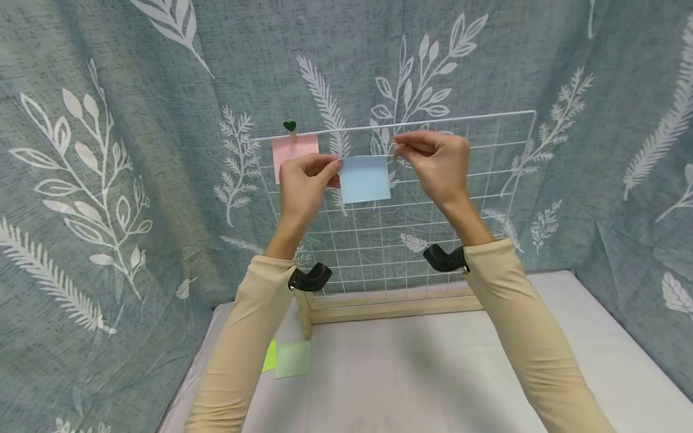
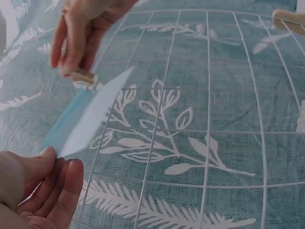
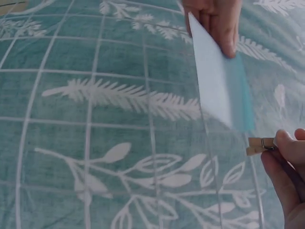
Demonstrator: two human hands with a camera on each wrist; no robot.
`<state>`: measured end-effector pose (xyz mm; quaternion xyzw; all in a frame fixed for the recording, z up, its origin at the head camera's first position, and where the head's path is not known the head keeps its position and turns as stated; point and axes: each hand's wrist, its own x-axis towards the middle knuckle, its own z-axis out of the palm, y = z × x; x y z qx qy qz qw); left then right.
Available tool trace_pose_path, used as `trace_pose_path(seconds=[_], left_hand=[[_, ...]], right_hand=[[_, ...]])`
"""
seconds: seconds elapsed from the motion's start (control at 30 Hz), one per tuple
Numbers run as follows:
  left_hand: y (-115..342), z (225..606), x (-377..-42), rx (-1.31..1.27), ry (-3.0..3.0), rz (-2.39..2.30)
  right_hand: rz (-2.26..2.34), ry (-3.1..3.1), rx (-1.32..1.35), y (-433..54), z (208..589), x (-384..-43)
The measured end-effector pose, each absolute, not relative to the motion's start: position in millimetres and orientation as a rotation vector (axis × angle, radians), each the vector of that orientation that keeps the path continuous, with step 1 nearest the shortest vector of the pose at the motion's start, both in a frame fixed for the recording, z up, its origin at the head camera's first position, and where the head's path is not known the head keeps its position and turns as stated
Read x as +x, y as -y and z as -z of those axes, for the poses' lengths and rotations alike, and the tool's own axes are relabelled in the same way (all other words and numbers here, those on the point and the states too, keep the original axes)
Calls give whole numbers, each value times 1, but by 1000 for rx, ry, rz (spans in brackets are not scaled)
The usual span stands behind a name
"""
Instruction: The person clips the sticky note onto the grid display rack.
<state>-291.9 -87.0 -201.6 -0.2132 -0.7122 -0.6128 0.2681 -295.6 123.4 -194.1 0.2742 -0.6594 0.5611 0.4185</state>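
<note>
Between thumb and fingers, my left hand (image 1: pixel 303 183) pinches the left edge of a light blue paper note (image 1: pixel 365 180). The note is in front of the upper part of a white wire grid (image 1: pixel 487 116). My right hand (image 1: pixel 441 165) is at the note's upper right corner. It pinches a small wooden clothespin (image 3: pixel 259 144), whose tips look slightly apart in the right wrist view. That view shows the clothespin just off the note's near corner, beside a grid wire. In the left wrist view, the clothespin (image 2: pixel 85 76) sticks out below the right fingers.
A pink note (image 1: pixel 278 153) hangs at the grid's upper left, under a clothespin with a dark green heart (image 1: pixel 290 125). The grid stands in a wooden base (image 1: pixel 390 311) on a white table (image 1: pixel 379 373). Pale green (image 1: pixel 293 359) and yellow-green notes (image 1: pixel 269 356) lie front left. Leaf-patterned curtains surround it.
</note>
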Motion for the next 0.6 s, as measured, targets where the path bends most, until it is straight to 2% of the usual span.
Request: trace_pose_path(seconds=[0.4,0.6], left_hand=[[90,188,-298,-478,1939,1703],[86,187,-304,-472,1892,1790]], right_hand=[[-1424,1650,738,-109,169,-299],[-1341,1747,861,-100,162,-308]])
